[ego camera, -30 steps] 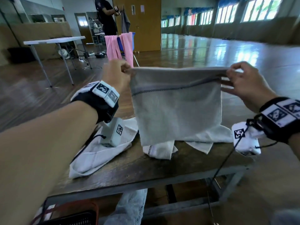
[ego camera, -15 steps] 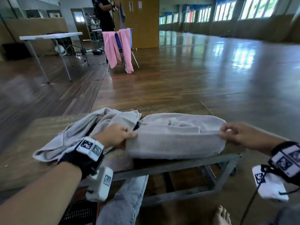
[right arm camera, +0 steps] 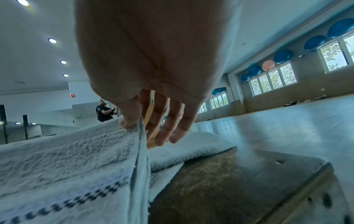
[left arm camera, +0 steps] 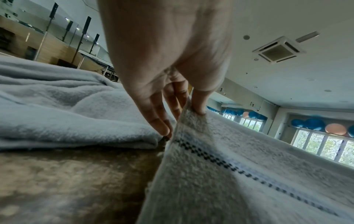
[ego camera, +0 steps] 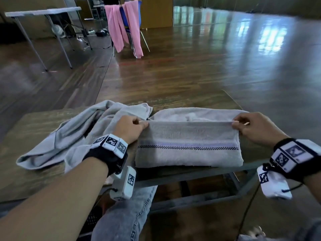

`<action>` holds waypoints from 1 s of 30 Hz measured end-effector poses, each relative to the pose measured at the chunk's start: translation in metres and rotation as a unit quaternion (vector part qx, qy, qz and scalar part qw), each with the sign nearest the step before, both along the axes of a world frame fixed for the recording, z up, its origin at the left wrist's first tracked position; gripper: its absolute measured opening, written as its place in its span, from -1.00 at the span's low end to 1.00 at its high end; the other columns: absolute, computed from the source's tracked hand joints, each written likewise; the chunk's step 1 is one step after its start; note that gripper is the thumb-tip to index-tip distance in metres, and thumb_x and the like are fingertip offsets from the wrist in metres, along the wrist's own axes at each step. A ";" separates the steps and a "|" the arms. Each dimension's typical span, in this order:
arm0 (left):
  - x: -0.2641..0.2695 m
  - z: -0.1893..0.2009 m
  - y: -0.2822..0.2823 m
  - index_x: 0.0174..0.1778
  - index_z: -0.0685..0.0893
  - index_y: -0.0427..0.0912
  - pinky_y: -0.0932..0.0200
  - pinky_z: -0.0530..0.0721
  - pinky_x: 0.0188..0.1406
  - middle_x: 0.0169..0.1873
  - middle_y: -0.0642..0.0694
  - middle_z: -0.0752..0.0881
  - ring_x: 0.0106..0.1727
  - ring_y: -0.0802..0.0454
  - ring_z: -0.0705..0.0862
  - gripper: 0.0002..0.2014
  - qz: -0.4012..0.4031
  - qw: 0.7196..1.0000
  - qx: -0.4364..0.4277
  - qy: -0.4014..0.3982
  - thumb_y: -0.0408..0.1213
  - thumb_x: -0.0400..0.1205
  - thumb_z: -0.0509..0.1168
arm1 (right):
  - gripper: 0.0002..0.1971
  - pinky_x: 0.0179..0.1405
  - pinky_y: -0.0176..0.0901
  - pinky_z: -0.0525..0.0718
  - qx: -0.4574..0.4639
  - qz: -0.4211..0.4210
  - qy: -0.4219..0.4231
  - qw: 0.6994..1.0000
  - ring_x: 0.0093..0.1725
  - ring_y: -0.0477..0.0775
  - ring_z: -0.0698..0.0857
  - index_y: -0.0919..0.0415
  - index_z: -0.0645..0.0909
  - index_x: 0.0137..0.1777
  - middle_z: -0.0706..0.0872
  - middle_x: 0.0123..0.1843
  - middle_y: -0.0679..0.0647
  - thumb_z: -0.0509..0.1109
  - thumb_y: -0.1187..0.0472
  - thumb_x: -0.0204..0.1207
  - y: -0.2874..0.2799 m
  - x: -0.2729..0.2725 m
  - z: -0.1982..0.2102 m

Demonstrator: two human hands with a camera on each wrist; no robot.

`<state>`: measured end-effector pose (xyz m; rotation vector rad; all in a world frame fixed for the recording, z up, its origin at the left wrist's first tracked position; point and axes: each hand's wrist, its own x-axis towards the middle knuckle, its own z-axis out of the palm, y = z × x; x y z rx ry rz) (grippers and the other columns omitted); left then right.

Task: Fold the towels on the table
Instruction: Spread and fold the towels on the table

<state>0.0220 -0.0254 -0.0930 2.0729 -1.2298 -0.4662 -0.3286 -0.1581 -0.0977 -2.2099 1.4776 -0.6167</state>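
A pale grey towel with a dark checked stripe (ego camera: 188, 146) lies on the wooden table (ego camera: 34, 122) near its front right corner. Its near layer is raised along the top edge. My left hand (ego camera: 137, 125) pinches the left corner of that edge between thumb and fingers (left arm camera: 199, 104). My right hand (ego camera: 241, 125) pinches the right corner, thumb (right arm camera: 132, 116) on top of the cloth. A second grey towel (ego camera: 73, 136) lies crumpled on the table to the left, partly under my left wrist.
The table's front edge and metal frame (ego camera: 191, 200) are just below the towel, with my knee in jeans (ego camera: 125, 214) under it. On the wooden floor beyond stand a chair draped with pink cloth (ego camera: 125, 26) and a white folding table (ego camera: 43, 13).
A second ago I held the towel hanging in the air. It has since come down onto the table, and the edge I pinch now sits over the lower layers.
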 end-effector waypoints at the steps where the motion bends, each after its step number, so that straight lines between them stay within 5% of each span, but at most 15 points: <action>1: 0.002 -0.003 -0.007 -0.39 0.62 -0.30 -0.01 0.61 -0.25 -0.41 -0.23 0.69 -0.32 -0.16 0.61 -0.59 0.000 1.000 0.003 -0.024 -0.05 0.65 0.38 | -0.91 0.05 0.02 0.64 -0.001 -0.007 0.002 1.000 -0.11 0.07 0.73 0.08 0.75 -0.15 0.80 -0.12 -0.02 0.50 0.18 0.61 -0.005 0.003 -0.005; 3: 0.005 -0.010 -0.017 -0.19 0.72 -0.43 0.07 0.52 -0.32 -0.24 -0.34 0.77 -0.29 -0.17 0.64 -0.55 -0.004 0.998 0.030 -0.061 -0.02 0.69 0.31 | -0.89 0.09 0.08 0.68 0.022 -0.001 0.007 1.000 -0.11 0.11 0.76 0.09 0.74 -0.16 0.80 -0.12 -0.03 0.50 0.19 0.61 -0.014 0.008 -0.016; 6: 0.009 -0.025 -0.024 -0.04 0.78 -0.41 -0.02 0.65 -0.08 -0.11 -0.35 0.81 -0.09 -0.26 0.73 -0.55 -0.008 0.996 0.067 -0.064 -0.01 0.70 0.30 | -0.88 0.02 0.08 0.70 0.077 0.029 0.017 0.996 -0.15 0.18 0.78 0.18 0.74 -0.15 0.81 -0.16 0.08 0.48 0.24 0.63 -0.021 0.016 -0.028; 10: 0.008 -0.039 -0.023 -0.06 0.87 -0.18 0.06 0.70 0.00 -0.14 -0.15 0.85 -0.06 -0.10 0.76 -0.75 -0.007 0.997 0.056 -0.051 -0.05 0.59 0.46 | -0.89 0.00 0.04 0.69 0.084 0.024 0.029 0.996 -0.15 0.13 0.75 0.18 0.76 -0.13 0.81 -0.14 0.10 0.48 0.22 0.63 -0.025 0.020 -0.030; 16: 0.016 -0.037 -0.024 -0.02 0.87 -0.12 0.22 0.58 -0.10 -0.17 -0.05 0.83 -0.19 0.11 0.69 -0.77 -0.010 0.997 0.072 0.009 -0.12 0.48 0.58 | -0.92 0.00 0.07 0.71 0.082 0.009 0.030 0.996 -0.13 0.17 0.77 0.16 0.76 -0.11 0.80 -0.10 0.10 0.50 0.20 0.61 -0.020 0.025 -0.023; 21: 0.019 -0.030 -0.025 -0.13 0.88 -0.12 0.18 0.59 -0.10 -0.20 -0.09 0.85 -0.13 0.04 0.72 -0.86 -0.029 0.995 0.093 0.011 -0.17 0.47 0.59 | -0.92 0.09 0.12 0.71 0.087 0.033 0.043 0.995 -0.09 0.10 0.75 0.11 0.76 -0.12 0.81 -0.06 0.07 0.51 0.16 0.60 -0.015 0.025 -0.020; 24: 0.019 -0.018 -0.023 -0.21 0.88 -0.13 0.13 0.65 -0.12 -0.27 -0.07 0.83 -0.15 0.01 0.73 -0.91 -0.036 0.995 0.091 -0.005 -0.23 0.44 0.61 | -0.91 -0.06 -0.02 0.66 0.057 0.020 0.027 0.998 -0.15 0.02 0.75 0.07 0.76 -0.15 0.82 -0.04 -0.03 0.52 0.14 0.59 -0.015 0.024 -0.009; 27: 0.022 0.008 -0.022 -0.37 0.81 -0.05 0.32 0.51 -0.39 -0.45 0.08 0.75 -0.36 0.15 0.65 -0.89 -0.040 0.996 0.068 -0.029 -0.25 0.41 0.62 | -0.95 -0.18 -0.18 0.60 -0.020 -0.018 -0.011 1.000 -0.22 -0.15 0.71 -0.02 0.77 -0.14 0.80 -0.09 -0.06 0.56 0.09 0.54 -0.011 0.024 0.010; 30: 0.022 0.043 -0.018 -0.33 0.79 -0.04 0.23 0.60 -0.30 -0.44 0.08 0.73 -0.38 0.17 0.63 -0.87 -0.031 0.999 -0.016 -0.029 -0.28 0.40 0.63 | -0.88 -0.25 -0.34 0.57 -0.143 -0.037 -0.102 0.984 -0.29 -0.26 0.68 0.03 0.81 0.04 0.76 -0.21 -0.04 0.56 0.10 0.54 -0.006 0.029 0.027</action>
